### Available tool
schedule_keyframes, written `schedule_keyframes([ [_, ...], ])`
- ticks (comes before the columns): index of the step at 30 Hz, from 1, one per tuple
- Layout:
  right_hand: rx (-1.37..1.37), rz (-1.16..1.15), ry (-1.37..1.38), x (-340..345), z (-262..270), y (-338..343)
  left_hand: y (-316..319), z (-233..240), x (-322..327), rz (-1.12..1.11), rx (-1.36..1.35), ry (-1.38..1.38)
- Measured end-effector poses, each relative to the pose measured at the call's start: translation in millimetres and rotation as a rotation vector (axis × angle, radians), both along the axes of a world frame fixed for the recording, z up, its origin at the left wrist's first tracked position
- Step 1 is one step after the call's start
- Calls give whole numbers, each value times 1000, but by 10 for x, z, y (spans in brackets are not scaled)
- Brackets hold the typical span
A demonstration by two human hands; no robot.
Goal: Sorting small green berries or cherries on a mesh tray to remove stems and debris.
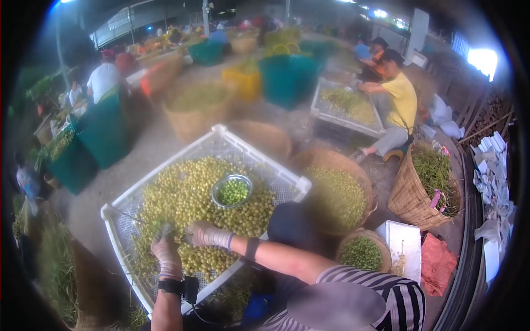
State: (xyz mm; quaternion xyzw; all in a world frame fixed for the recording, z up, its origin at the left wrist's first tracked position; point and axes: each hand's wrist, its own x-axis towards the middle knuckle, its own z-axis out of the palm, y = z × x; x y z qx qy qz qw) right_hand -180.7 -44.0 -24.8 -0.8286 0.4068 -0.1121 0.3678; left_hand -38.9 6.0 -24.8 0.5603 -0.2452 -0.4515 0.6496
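Observation:
A white plastic mesh tray (161, 178) stands before me, heaped with small round yellow-green fruits (186, 186). My left hand (165, 248), in a pale glove with grey fingertips, is at the near left part of the heap, closed around thin green stems (140, 221). Just to its right is my right hand (203, 234), gloved and wrapped at the wrist, low over the fruits with fingers pointing towards the left hand. Blur and the fruits hide what its fingertips hold. Among the fruits sits a metal bowl (213, 199) of greener fruits (233, 192).
Right of the tray stand a large wicker basket (364, 173) of fruits, a small basket of green fruits (360, 254), a white foam box (408, 240) and a red sack (439, 265). A tall basket (408, 202) holds stems. Beyond, a person in yellow (401, 99) works at another tray (316, 99).

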Motion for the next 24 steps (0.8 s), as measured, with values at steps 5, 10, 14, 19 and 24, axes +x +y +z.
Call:
schedule_keyframes([
  [5, -121, 72, -197, 0, -227, -40, -20, 15, 77, 13, -41, 26],
  [10, -221, -100, 161, 7, -119, -2, 22, 1, -77, 38, -26, 14],
  [14, -78, -79, 389, 34, 100, 65, 58, -79, -46, 35, 2, 14],
  [19, -186, -32, 121, -36, -315, -91, -58, -90, 157, 156, -56, 75],
  [24, -539, -114, -45, -152, -175, -19, 124, 44, 517, -130, -233, -1291],
])
